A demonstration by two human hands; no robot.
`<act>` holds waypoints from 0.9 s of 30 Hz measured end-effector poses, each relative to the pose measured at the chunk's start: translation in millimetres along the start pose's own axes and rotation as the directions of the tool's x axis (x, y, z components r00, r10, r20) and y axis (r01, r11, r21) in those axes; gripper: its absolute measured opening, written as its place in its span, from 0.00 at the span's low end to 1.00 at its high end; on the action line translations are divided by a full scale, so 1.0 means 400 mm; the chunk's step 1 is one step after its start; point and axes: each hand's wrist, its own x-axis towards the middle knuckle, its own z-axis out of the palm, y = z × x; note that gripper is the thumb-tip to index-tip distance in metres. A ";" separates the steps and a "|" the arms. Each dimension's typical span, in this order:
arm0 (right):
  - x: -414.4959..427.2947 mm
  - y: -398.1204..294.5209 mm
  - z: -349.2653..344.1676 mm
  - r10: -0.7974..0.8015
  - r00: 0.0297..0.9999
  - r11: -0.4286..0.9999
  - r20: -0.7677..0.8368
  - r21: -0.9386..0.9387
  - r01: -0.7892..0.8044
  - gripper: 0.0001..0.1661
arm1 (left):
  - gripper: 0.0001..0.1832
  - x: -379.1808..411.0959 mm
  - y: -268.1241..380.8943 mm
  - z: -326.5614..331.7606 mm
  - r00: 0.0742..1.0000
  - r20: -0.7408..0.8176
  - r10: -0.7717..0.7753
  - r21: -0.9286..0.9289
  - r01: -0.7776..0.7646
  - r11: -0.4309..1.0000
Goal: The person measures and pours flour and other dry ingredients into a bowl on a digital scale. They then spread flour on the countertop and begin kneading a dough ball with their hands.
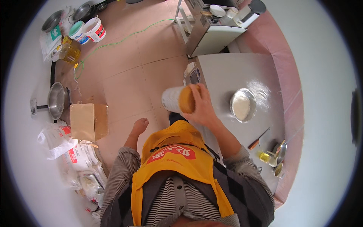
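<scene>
My right hand (202,106) grips a canister (173,99) by its orange-brown lid end. The canister lies tilted on its side in the air, left of the metal table, and looks blurred. My left hand (140,125) hangs low over the tiled floor, its fingers curled; whether they are fully closed is unclear, and no object shows in it. On the metal table (218,68) a steel bowl (243,105) holds white powder that looks like flour. More powder (261,93) is scattered beside the bowl. A knife with a wooden handle (254,144) lies nearer to me on that table.
Near the knife stand a small vessel of yellow liquid (264,157) and a metal bowl (280,151). A metal appliance (215,37) stands beyond the table. At left are a cardboard box (82,122), bags (82,159), tubs (95,29) and an oil jug (69,53). A green cord (119,43) crosses the floor.
</scene>
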 end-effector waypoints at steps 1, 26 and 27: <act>0.089 0.008 0.046 -0.012 1.000 1.000 0.015 -0.019 0.012 0.61 | 0.17 0.014 -0.036 -0.008 0.997 -0.013 0.073 0.088 -0.072 0.994; 1.053 1.262 0.447 0.989 -0.084 -0.090 -0.118 -0.048 -0.995 0.65 | 0.14 0.739 -0.435 -0.478 0.543 0.457 -0.705 -0.487 0.816 0.312; 1.038 1.325 0.474 0.988 -0.134 -0.144 -0.078 -0.139 -0.980 0.62 | 0.14 0.788 -0.487 -0.486 0.598 0.433 -0.675 -0.486 0.785 0.384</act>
